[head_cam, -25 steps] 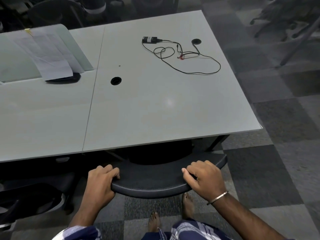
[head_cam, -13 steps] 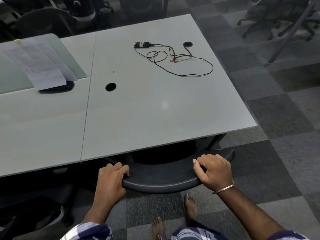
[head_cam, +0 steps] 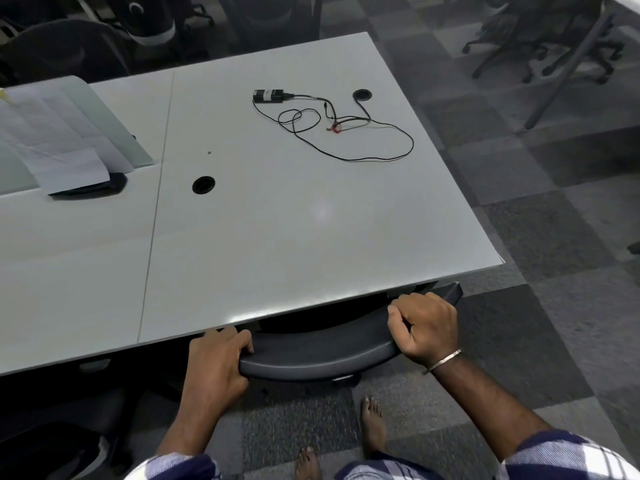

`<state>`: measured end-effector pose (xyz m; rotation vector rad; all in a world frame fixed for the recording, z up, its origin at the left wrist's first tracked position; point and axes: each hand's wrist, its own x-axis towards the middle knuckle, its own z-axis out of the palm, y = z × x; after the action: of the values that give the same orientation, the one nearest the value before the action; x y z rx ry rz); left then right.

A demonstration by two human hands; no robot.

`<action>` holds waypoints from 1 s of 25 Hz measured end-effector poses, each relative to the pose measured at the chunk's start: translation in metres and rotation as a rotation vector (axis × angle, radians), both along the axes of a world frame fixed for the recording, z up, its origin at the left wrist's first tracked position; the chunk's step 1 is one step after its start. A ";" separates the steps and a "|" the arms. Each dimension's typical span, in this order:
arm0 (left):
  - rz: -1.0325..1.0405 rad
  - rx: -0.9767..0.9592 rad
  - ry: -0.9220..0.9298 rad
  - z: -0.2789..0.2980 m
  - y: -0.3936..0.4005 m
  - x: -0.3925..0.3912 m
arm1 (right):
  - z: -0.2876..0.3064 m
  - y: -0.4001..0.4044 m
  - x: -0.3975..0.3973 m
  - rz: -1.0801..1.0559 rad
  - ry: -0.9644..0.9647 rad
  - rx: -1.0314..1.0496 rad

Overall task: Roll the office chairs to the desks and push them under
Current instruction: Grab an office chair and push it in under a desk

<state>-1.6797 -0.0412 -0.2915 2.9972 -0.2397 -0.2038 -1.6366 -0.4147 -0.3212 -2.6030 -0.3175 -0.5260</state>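
Observation:
A black office chair shows only the curved top of its backrest (head_cam: 322,353), tucked against the near edge of the white desk (head_cam: 277,237); its seat is hidden under the desktop. My left hand (head_cam: 216,367) grips the left end of the backrest with fingers curled over the top. My right hand (head_cam: 424,327) grips the right end the same way, a metal bangle on its wrist. Both hands nearly touch the desk edge.
A black adapter with a tangled cable (head_cam: 332,123) lies on the desk, papers (head_cam: 59,140) at the far left. Another dark chair (head_cam: 52,441) sits low left. More chairs (head_cam: 540,39) stand on the checkered carpet at the back right. My bare feet (head_cam: 372,424) are below.
The chair has rolled forward under the desk with both hands still gripping its backrest; less of the backrest shows now and the hands are closer to the desk edge.

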 end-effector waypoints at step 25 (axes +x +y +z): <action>0.008 0.097 0.036 -0.009 -0.038 -0.020 | 0.004 -0.023 -0.025 -0.036 0.154 -0.028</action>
<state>-1.7002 -0.0790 -0.3007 3.0869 -0.2204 -0.2757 -1.6614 -0.4377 -0.3170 -2.6619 -0.2287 -0.3321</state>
